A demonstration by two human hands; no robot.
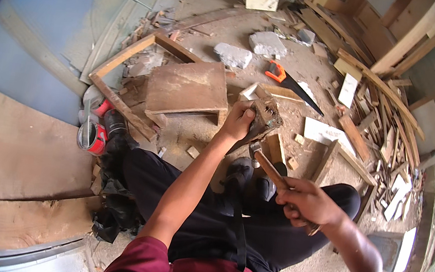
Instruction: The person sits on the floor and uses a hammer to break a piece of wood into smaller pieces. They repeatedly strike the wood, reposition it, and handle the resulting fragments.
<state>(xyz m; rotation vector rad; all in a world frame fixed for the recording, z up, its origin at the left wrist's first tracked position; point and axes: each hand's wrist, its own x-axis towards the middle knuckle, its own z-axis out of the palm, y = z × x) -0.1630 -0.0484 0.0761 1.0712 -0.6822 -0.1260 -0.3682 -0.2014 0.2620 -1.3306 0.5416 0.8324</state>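
My left hand (239,121) is closed around a weathered wooden block (266,120), holding it raised in front of my knees. The block's upper end is dark and rough. In my right hand (306,204) is a hammer (270,168), gripped by its wooden handle. Its head lies just below the block's lower edge; whether the two touch I cannot tell. Beyond the block, on the ground, rests a small open wooden frame (280,92), partly hidden by it. A handsaw (298,87) with an orange and black handle lies past that frame.
A low brown wooden stool (188,88) stands left of the block, with an angled wooden frame (122,60) behind it. Paint tins (94,139) sit at the left. Scrap wood (393,128) is heaped on the right. Concrete chunks (268,43) lie farther off.
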